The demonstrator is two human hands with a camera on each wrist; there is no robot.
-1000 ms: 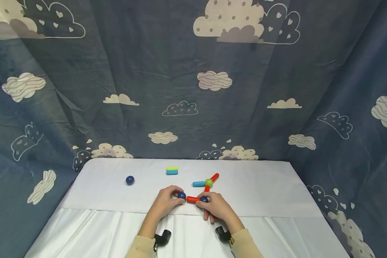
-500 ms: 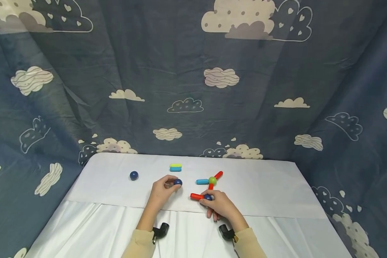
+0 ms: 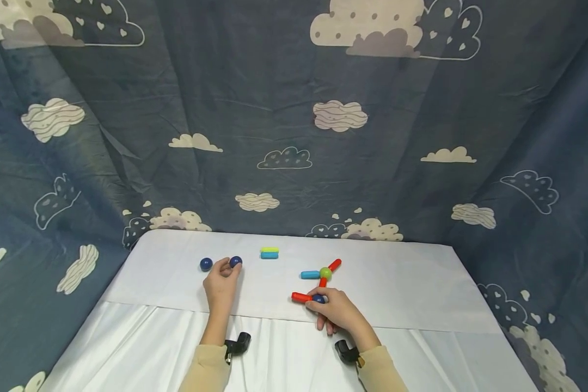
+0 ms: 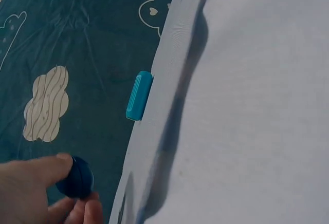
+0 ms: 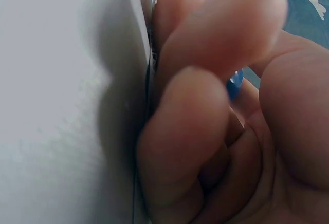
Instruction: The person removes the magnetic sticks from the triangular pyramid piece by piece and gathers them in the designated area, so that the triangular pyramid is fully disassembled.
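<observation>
My left hand [image 3: 220, 288] pinches a dark blue ball [image 3: 236, 262] between thumb and fingers, just right of a second dark blue ball [image 3: 206, 264] on the table. The left wrist view shows the pinched ball [image 4: 79, 179] too. With its thumb and fingers, my right hand [image 3: 342, 311] holds another blue ball [image 3: 318, 299], from which a red stick [image 3: 301, 297] points left. Another red stick [image 3: 323, 282] runs up from there to a green ball [image 3: 325, 273]. A blue stick [image 3: 310, 275] and a further red stick [image 3: 335, 264] also join that green ball.
Toward the back of the white-covered table [image 3: 397, 288] lie a yellow-green stick [image 3: 269, 250] and a blue stick [image 3: 269, 255], side by side. A dark cloud-patterned curtain [image 3: 284, 185] hangs behind and at both sides.
My left hand has carried its blue ball away from the red stick's end, left and back toward the loose ball. My right hand keeps its hold in about the same place.
</observation>
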